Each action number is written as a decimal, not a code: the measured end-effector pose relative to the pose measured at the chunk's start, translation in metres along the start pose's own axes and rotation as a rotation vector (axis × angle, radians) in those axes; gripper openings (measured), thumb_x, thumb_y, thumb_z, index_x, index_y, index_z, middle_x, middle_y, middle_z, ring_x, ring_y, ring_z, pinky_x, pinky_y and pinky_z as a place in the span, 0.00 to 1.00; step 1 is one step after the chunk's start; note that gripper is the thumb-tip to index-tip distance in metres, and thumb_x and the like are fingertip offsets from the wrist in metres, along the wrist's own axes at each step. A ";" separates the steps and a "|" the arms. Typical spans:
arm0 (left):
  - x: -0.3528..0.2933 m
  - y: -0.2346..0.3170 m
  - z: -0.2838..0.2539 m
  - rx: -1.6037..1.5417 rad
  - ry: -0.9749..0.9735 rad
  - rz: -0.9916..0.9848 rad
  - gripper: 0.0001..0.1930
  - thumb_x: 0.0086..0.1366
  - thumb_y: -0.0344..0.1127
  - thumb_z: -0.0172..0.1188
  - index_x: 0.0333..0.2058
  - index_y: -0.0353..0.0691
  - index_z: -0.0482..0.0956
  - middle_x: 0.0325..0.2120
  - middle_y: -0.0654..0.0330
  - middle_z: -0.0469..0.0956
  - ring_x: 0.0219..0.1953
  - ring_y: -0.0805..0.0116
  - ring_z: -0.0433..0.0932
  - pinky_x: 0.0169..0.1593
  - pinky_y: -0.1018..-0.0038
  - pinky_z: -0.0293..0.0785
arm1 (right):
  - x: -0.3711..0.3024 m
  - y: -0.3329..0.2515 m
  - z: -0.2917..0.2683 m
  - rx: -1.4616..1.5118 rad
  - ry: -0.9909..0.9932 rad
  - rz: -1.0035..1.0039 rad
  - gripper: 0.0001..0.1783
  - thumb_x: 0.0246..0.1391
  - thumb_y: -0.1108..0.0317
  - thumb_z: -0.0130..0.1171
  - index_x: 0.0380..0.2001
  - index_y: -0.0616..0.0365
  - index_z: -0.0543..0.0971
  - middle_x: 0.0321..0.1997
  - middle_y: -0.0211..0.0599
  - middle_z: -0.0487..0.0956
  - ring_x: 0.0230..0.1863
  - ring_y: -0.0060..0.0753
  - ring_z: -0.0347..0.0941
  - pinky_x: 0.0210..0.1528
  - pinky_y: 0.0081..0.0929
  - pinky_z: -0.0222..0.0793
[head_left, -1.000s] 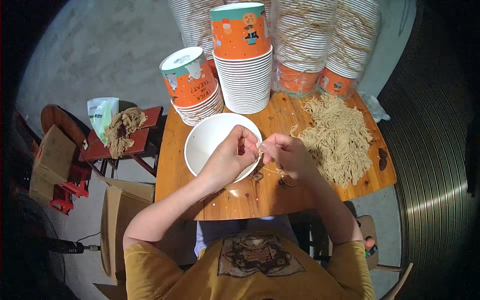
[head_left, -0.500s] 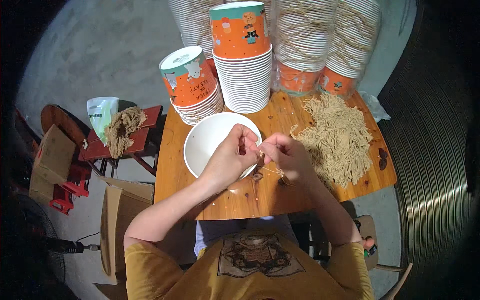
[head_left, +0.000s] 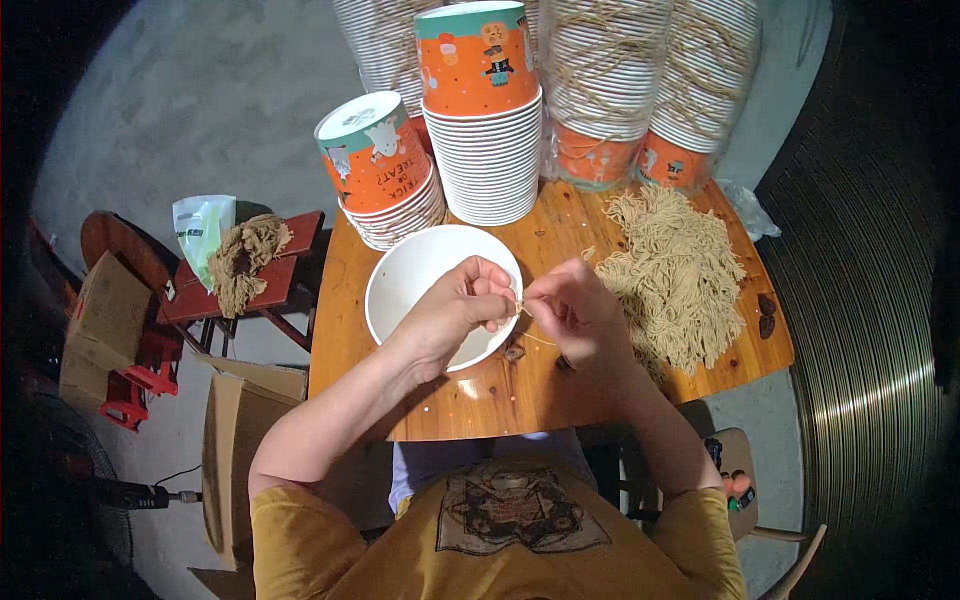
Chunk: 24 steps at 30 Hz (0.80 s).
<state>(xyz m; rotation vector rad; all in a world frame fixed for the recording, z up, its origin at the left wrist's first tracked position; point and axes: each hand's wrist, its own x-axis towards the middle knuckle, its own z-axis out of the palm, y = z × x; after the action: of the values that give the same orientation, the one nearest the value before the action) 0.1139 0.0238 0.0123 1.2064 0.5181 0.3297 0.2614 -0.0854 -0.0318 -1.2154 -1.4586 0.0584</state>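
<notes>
Left hand [head_left: 462, 305] and right hand [head_left: 570, 308] both pinching one thin string [head_left: 528, 322] at the rim of the white tub [head_left: 400, 285] mid-table, string pile [head_left: 672, 270] at right edge, tub stacks [head_left: 490, 140] along far edge; likely risk: string slipping from fingertips, loose end fraying.

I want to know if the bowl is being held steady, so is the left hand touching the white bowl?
Cannot tell. In the head view the left hand lies over the white bowl's rim, fingers pinching a thin string with the right hand; from above, contact or gap is hidden.
</notes>
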 end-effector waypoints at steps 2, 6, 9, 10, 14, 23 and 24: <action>0.001 0.000 -0.001 -0.020 0.015 -0.016 0.13 0.52 0.19 0.55 0.36 0.37 0.67 0.27 0.63 0.72 0.27 0.77 0.69 0.32 0.82 0.66 | 0.002 -0.007 -0.001 -0.130 -0.001 -0.066 0.10 0.45 0.80 0.61 0.32 0.56 0.74 0.28 0.28 0.69 0.22 0.19 0.66 0.23 0.19 0.63; 0.001 0.000 0.000 -0.014 0.002 -0.004 0.13 0.51 0.20 0.55 0.36 0.37 0.67 0.26 0.63 0.71 0.26 0.77 0.68 0.32 0.83 0.65 | 0.003 -0.009 -0.001 -0.205 -0.006 -0.101 0.11 0.44 0.80 0.61 0.30 0.55 0.74 0.28 0.31 0.70 0.23 0.25 0.70 0.23 0.23 0.66; 0.001 0.000 0.001 0.007 0.005 0.007 0.13 0.51 0.20 0.56 0.36 0.37 0.67 0.26 0.64 0.71 0.26 0.77 0.68 0.32 0.83 0.65 | 0.003 -0.009 -0.001 -0.250 -0.009 -0.137 0.11 0.43 0.79 0.62 0.31 0.54 0.75 0.28 0.32 0.71 0.25 0.29 0.72 0.24 0.25 0.67; 0.001 -0.001 0.001 0.011 0.001 0.010 0.13 0.51 0.21 0.56 0.36 0.37 0.67 0.25 0.64 0.70 0.26 0.77 0.68 0.32 0.83 0.65 | 0.003 -0.010 -0.001 -0.264 -0.020 -0.134 0.12 0.43 0.79 0.62 0.32 0.53 0.75 0.28 0.32 0.71 0.25 0.30 0.72 0.24 0.26 0.68; 0.001 -0.001 0.000 0.008 -0.006 0.023 0.13 0.51 0.20 0.56 0.36 0.37 0.67 0.26 0.65 0.70 0.26 0.78 0.68 0.32 0.83 0.65 | 0.003 -0.008 -0.001 -0.318 -0.046 -0.176 0.13 0.42 0.78 0.63 0.32 0.52 0.75 0.28 0.32 0.72 0.25 0.33 0.73 0.23 0.27 0.69; 0.003 -0.006 -0.003 0.029 -0.025 -0.008 0.13 0.50 0.22 0.57 0.35 0.37 0.66 0.26 0.64 0.69 0.26 0.77 0.68 0.32 0.83 0.65 | 0.006 -0.010 -0.006 -0.445 -0.140 -0.302 0.15 0.41 0.75 0.61 0.36 0.53 0.74 0.29 0.32 0.71 0.25 0.35 0.74 0.24 0.28 0.70; 0.003 -0.006 -0.004 0.050 -0.044 0.003 0.12 0.52 0.21 0.57 0.36 0.37 0.67 0.28 0.64 0.70 0.27 0.77 0.68 0.33 0.82 0.66 | 0.005 -0.007 -0.004 -0.446 -0.140 -0.301 0.15 0.41 0.75 0.61 0.36 0.53 0.74 0.29 0.32 0.71 0.25 0.35 0.74 0.24 0.28 0.70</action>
<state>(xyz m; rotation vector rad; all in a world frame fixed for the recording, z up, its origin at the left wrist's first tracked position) 0.1143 0.0262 0.0050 1.2596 0.4891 0.2935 0.2608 -0.0878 -0.0225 -1.3476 -1.8258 -0.4133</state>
